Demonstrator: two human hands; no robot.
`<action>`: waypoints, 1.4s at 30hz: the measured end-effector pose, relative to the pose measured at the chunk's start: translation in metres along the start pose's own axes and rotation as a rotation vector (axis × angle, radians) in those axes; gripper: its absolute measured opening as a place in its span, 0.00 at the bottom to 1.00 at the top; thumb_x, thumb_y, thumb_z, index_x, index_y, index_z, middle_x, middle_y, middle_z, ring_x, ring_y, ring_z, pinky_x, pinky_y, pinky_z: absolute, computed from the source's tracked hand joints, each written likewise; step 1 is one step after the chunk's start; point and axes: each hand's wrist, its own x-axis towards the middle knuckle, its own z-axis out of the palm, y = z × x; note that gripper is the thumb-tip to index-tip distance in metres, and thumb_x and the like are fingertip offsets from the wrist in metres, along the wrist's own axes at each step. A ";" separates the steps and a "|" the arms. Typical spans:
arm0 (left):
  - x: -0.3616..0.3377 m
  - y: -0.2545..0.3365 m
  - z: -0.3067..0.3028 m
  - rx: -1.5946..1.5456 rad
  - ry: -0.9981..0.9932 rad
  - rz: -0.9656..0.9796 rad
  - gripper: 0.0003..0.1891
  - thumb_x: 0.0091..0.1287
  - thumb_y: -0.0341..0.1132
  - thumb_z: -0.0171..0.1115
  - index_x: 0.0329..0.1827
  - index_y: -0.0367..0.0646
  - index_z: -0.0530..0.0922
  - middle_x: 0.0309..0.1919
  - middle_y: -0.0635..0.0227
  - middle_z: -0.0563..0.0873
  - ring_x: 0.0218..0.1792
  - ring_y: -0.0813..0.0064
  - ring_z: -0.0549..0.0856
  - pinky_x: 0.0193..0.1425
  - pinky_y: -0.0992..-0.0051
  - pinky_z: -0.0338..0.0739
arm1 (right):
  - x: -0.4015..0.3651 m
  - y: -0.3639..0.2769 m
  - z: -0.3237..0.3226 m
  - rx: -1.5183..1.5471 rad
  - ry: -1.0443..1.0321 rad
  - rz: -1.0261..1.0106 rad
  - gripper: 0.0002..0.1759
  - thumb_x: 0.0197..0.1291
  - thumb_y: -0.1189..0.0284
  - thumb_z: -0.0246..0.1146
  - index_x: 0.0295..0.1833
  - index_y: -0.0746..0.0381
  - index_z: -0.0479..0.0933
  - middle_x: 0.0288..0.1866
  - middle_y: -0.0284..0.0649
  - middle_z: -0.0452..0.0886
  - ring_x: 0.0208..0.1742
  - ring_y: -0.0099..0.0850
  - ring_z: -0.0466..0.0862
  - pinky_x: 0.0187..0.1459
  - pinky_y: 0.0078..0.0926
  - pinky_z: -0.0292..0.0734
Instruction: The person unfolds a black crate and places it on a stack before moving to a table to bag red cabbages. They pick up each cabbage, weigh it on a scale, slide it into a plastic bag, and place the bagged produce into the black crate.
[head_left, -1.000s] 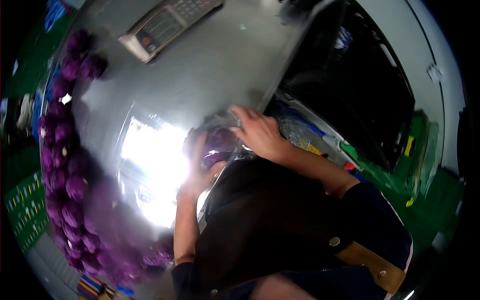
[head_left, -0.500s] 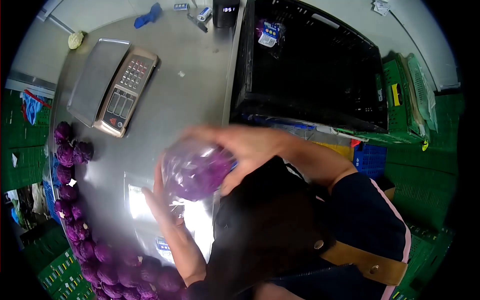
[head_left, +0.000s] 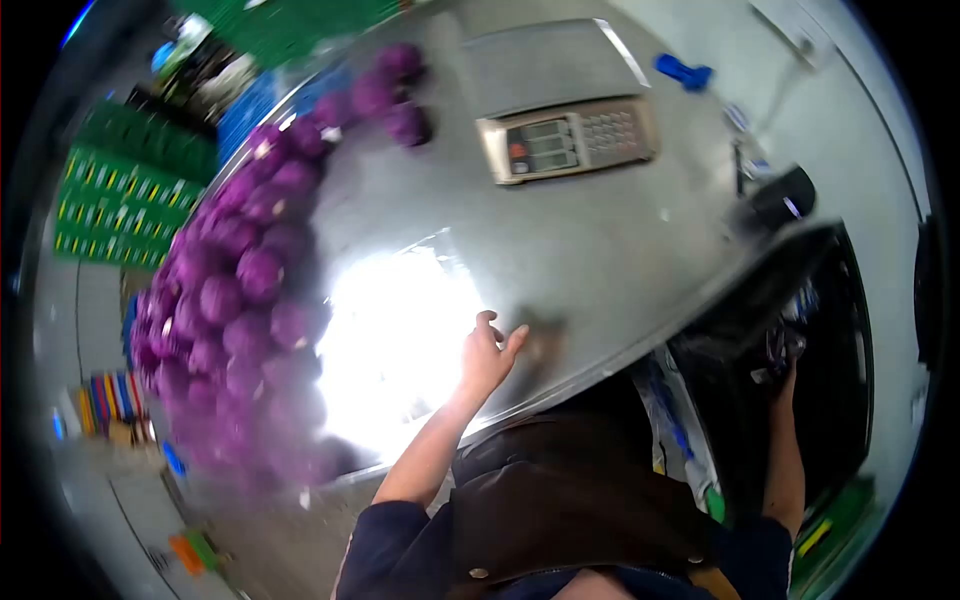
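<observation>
My left hand (head_left: 487,356) hovers over the steel table (head_left: 600,240) with its fingers apart, holding nothing. On the right, my right hand (head_left: 783,383) reaches down into the black crate (head_left: 838,420). It is closed around a red cabbage in clear plastic (head_left: 784,345), dim and partly hidden in the shadow. Another wrapped, labelled pack (head_left: 802,304) lies beside it in the crate. A large heap of unwrapped red cabbages (head_left: 235,290) covers the left side of the table.
A weighing scale (head_left: 570,140) stands at the table's far side. Behind the crate's corner are a black clock (head_left: 785,198) and a blue crumpled item (head_left: 683,72). Green crates (head_left: 125,205) stand beyond the table on the left. Strong glare washes out part of the tabletop.
The wrapped cabbage, held by both hands over the table before, is now down in the black crate with my right hand. My left hand has let go. The view has turned leftward.
</observation>
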 end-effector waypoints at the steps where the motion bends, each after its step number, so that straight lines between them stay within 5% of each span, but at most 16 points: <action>1: 0.004 -0.024 0.004 0.138 0.137 0.043 0.37 0.58 0.58 0.64 0.53 0.28 0.67 0.40 0.47 0.82 0.36 0.55 0.85 0.35 0.64 0.79 | 0.037 0.005 0.002 -0.083 0.183 -0.071 0.43 0.54 0.41 0.59 0.69 0.54 0.62 0.67 0.43 0.65 0.63 0.44 0.69 0.62 0.48 0.65; 3: 0.010 -0.052 0.008 0.277 0.195 0.022 0.40 0.56 0.62 0.63 0.49 0.27 0.67 0.37 0.45 0.81 0.34 0.52 0.84 0.35 0.62 0.79 | 0.039 -0.006 0.035 0.096 -0.048 -0.054 0.44 0.54 0.41 0.58 0.70 0.57 0.60 0.68 0.45 0.64 0.64 0.45 0.67 0.62 0.47 0.65; 6: 0.018 -0.063 0.018 0.443 0.187 0.029 0.39 0.53 0.64 0.64 0.44 0.30 0.67 0.33 0.49 0.80 0.31 0.55 0.84 0.32 0.63 0.79 | 0.042 -0.018 0.053 0.091 0.017 -0.086 0.45 0.57 0.41 0.54 0.71 0.60 0.57 0.70 0.47 0.61 0.67 0.46 0.64 0.63 0.46 0.64; 10: 0.027 -0.064 0.016 0.571 0.108 0.062 0.34 0.53 0.59 0.65 0.41 0.32 0.69 0.31 0.52 0.80 0.30 0.59 0.84 0.31 0.66 0.80 | 0.069 -0.016 0.037 -0.308 0.329 -0.210 0.37 0.66 0.44 0.43 0.75 0.51 0.54 0.73 0.48 0.59 0.70 0.44 0.62 0.64 0.41 0.62; 13: 0.023 -0.066 0.009 0.490 0.072 0.053 0.22 0.56 0.46 0.63 0.38 0.32 0.71 0.29 0.52 0.81 0.30 0.59 0.85 0.31 0.65 0.80 | 0.077 -0.062 -0.008 -0.943 0.210 -0.257 0.35 0.65 0.52 0.52 0.71 0.61 0.59 0.64 0.52 0.70 0.65 0.44 0.69 0.62 0.35 0.64; 16: 0.026 -0.084 0.015 0.437 0.087 0.066 0.12 0.56 0.34 0.59 0.34 0.32 0.73 0.28 0.49 0.81 0.29 0.55 0.84 0.32 0.62 0.80 | 0.015 -0.113 0.029 -1.373 0.568 -0.925 0.26 0.62 0.64 0.59 0.63 0.66 0.70 0.60 0.50 0.75 0.59 0.41 0.77 0.59 0.32 0.69; 17: 0.022 -0.056 -0.008 0.422 0.061 0.018 0.10 0.55 0.32 0.58 0.33 0.32 0.73 0.27 0.49 0.82 0.29 0.53 0.84 0.32 0.61 0.80 | -0.045 -0.117 0.100 -1.165 0.633 -1.200 0.23 0.64 0.67 0.59 0.61 0.67 0.70 0.58 0.49 0.77 0.58 0.38 0.77 0.60 0.30 0.69; 19: 0.018 -0.035 -0.031 0.381 0.001 -0.035 0.07 0.55 0.29 0.56 0.32 0.32 0.74 0.27 0.47 0.82 0.29 0.51 0.84 0.34 0.59 0.80 | -0.082 -0.128 0.187 -0.824 0.276 -1.386 0.17 0.66 0.75 0.54 0.59 0.67 0.72 0.56 0.44 0.78 0.57 0.32 0.77 0.60 0.27 0.68; 22: 0.015 -0.045 -0.035 0.249 -0.030 -0.053 0.07 0.54 0.28 0.57 0.33 0.32 0.75 0.27 0.48 0.83 0.30 0.50 0.84 0.37 0.58 0.80 | -0.139 -0.095 0.364 -0.872 -0.061 -1.296 0.15 0.64 0.78 0.56 0.57 0.64 0.74 0.53 0.40 0.79 0.54 0.28 0.78 0.57 0.23 0.71; 23: 0.014 -0.053 -0.034 0.164 -0.003 -0.072 0.08 0.54 0.27 0.58 0.34 0.32 0.75 0.28 0.49 0.83 0.31 0.50 0.84 0.38 0.59 0.80 | -0.116 -0.072 0.414 -0.689 -0.401 -1.317 0.16 0.62 0.78 0.59 0.56 0.62 0.74 0.52 0.38 0.79 0.52 0.27 0.78 0.55 0.23 0.72; 26: 0.011 -0.059 -0.046 -0.175 0.036 -0.179 0.12 0.52 0.32 0.67 0.35 0.34 0.76 0.30 0.53 0.84 0.32 0.54 0.84 0.38 0.62 0.79 | -0.158 -0.010 0.598 -0.927 -0.845 -1.330 0.29 0.51 0.75 0.68 0.61 0.64 0.69 0.60 0.40 0.74 0.60 0.34 0.74 0.59 0.30 0.70; 29: 0.011 -0.064 -0.054 -0.176 0.022 -0.251 0.19 0.51 0.41 0.74 0.32 0.36 0.77 0.27 0.57 0.84 0.30 0.57 0.84 0.37 0.64 0.78 | -0.151 0.049 0.757 -1.091 -1.010 -1.670 0.51 0.42 0.65 0.74 0.71 0.59 0.54 0.72 0.51 0.54 0.72 0.49 0.56 0.70 0.42 0.56; 32: 0.014 -0.072 -0.053 -0.101 0.054 -0.257 0.23 0.47 0.47 0.77 0.31 0.37 0.78 0.24 0.60 0.85 0.26 0.64 0.85 0.33 0.69 0.79 | -0.132 0.094 0.889 -1.345 -0.817 -2.011 0.63 0.33 0.59 0.78 0.74 0.52 0.48 0.75 0.54 0.47 0.74 0.55 0.51 0.69 0.52 0.54; 35: 0.018 -0.068 -0.054 -0.138 0.047 -0.334 0.23 0.48 0.53 0.75 0.28 0.40 0.78 0.18 0.65 0.81 0.22 0.64 0.82 0.29 0.68 0.77 | -0.107 0.130 0.974 -1.610 -0.741 -2.072 0.71 0.25 0.54 0.81 0.75 0.50 0.43 0.76 0.56 0.43 0.74 0.58 0.47 0.68 0.58 0.51; 37: 0.018 -0.063 -0.051 -0.107 0.017 -0.398 0.22 0.50 0.53 0.73 0.28 0.42 0.77 0.15 0.69 0.79 0.22 0.64 0.80 0.30 0.67 0.75 | -0.100 0.140 0.994 -1.843 -0.931 -1.862 0.64 0.25 0.54 0.80 0.71 0.56 0.54 0.64 0.55 0.63 0.63 0.54 0.67 0.59 0.45 0.71; 42: 0.012 -0.067 -0.035 0.036 0.064 -0.292 0.27 0.48 0.57 0.73 0.35 0.43 0.74 0.20 0.65 0.82 0.18 0.62 0.81 0.25 0.63 0.76 | -0.080 0.136 0.974 -1.480 -1.005 -2.150 0.46 0.26 0.61 0.78 0.57 0.61 0.68 0.51 0.50 0.74 0.53 0.49 0.75 0.51 0.42 0.77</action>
